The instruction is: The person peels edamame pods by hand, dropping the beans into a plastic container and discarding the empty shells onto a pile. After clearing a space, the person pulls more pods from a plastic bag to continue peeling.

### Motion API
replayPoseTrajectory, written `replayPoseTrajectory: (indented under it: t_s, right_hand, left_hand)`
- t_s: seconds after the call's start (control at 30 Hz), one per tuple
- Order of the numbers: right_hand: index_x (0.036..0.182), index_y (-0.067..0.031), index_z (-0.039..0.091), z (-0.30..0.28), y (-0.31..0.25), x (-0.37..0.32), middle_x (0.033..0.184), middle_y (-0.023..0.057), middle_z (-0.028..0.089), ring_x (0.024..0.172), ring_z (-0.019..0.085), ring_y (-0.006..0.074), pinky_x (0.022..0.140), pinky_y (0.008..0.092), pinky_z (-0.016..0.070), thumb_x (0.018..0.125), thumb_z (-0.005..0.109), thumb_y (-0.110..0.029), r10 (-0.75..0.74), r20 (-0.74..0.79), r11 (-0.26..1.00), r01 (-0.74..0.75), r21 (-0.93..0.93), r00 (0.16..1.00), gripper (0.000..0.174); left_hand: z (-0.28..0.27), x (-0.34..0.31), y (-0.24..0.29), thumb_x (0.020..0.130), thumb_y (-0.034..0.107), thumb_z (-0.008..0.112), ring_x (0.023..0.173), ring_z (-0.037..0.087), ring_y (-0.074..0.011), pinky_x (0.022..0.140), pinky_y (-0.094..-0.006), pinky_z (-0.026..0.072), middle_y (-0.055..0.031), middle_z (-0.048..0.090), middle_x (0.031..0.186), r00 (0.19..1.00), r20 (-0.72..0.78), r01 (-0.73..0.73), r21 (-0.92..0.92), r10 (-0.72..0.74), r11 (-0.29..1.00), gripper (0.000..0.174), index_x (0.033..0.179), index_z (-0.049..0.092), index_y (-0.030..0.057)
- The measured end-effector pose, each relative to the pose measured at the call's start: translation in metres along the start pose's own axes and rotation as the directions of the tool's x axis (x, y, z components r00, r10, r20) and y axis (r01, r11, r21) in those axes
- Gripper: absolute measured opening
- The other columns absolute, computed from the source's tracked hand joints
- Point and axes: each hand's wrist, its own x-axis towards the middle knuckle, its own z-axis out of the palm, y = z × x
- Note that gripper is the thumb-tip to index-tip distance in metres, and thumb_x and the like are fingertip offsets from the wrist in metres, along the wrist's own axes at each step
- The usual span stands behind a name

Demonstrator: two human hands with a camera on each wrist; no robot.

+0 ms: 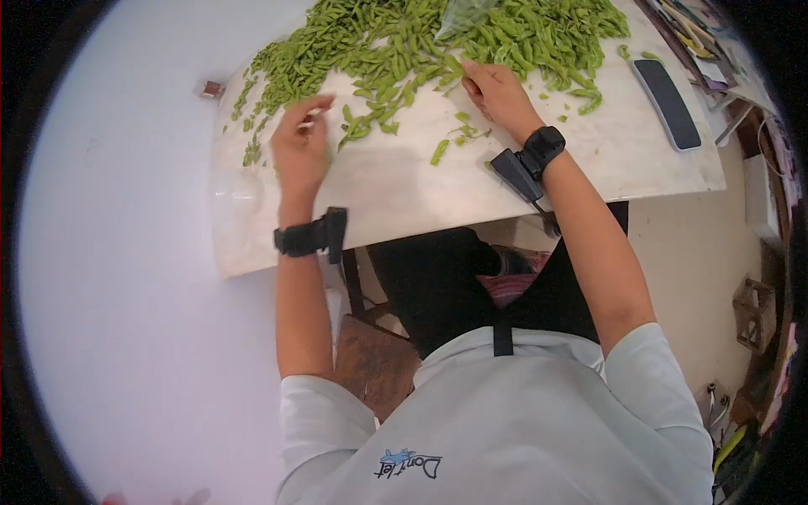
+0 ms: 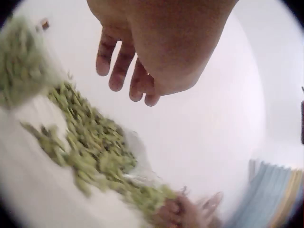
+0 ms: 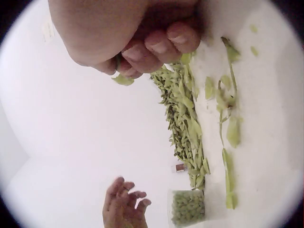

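Green pods lie heaped along the far side of a pale table. The right hand is at the near edge of the heap. In the right wrist view its thumb and finger pinch a green pod, and its other fingers are curled. To the left, the left hand is raised over the table with loosely bent fingers; nothing shows in it in the left wrist view. A clear tub of green beans stands near the left hand.
A phone lies at the table's right side. Clear plastic rests on the heap. A small brown-labelled item is at the far left edge. Loose pods and scraps lie before the right hand.
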Motion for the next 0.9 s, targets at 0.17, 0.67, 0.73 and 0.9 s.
replayPoseTrajectory:
  t_s: [0.17,0.67,0.73,0.9]
  right_hand:
    - [0.069,-0.0082,0.05,-0.001,-0.007,-0.003,0.053,-0.0056,0.037,0.046,0.032,0.0051,0.043,0.0224,0.0249,0.095,0.046,-0.04,0.028,0.074,0.992,-0.037,0.117,0.997,0.041]
    - [0.067,-0.0074,0.05,-0.004,-0.006,-0.002,0.053,-0.0038,0.04,0.046,0.035,0.0062,0.043,0.0219,0.0265,0.095,0.047,-0.038,0.068,-0.014,0.985,-0.065,0.158,0.998,0.042]
    - [0.065,-0.0078,0.049,-0.005,-0.007,-0.002,0.051,-0.0035,0.038,0.044,0.033,0.0068,0.042,0.0224,0.0256,0.095,0.047,-0.038,0.08,-0.001,0.99,-0.079,0.12,0.997,0.043]
    - [0.059,-0.0111,0.04,-0.006,-0.012,-0.004,0.049,-0.0046,0.032,0.041,0.026,0.0069,0.04,0.0237,0.0211,0.095,0.047,-0.037,0.139,0.151,0.933,-0.181,0.311,0.979,0.045]
  left_hand:
    - [0.092,0.032,0.027,0.092,0.021,0.055,0.065,0.052,-0.0079,0.061,-0.0219,0.0433,-0.0026,0.06,0.084,0.929,0.288,0.349,-0.476,-0.232,0.807,0.027,0.111,0.061,0.0027]
    - [0.156,0.035,0.016,0.091,0.017,0.058,0.067,0.053,-0.0092,0.062,-0.0221,0.0424,-0.0033,0.06,0.077,0.916,0.387,0.374,-0.734,-0.103,0.567,0.022,0.104,0.061,0.0002]
    - [0.155,0.032,0.018,0.09,0.016,0.06,0.068,0.054,-0.0094,0.063,-0.0217,0.0428,-0.0035,0.061,0.078,0.914,0.389,0.384,-0.73,-0.118,0.565,0.021,0.105,0.061,0.001]
    - [0.155,0.029,0.011,0.088,0.014,0.063,0.066,0.055,-0.0093,0.062,-0.0215,0.0435,-0.0037,0.062,0.081,0.942,0.329,0.31,-0.781,-0.064,0.543,0.019,0.102,0.063,0.0009]
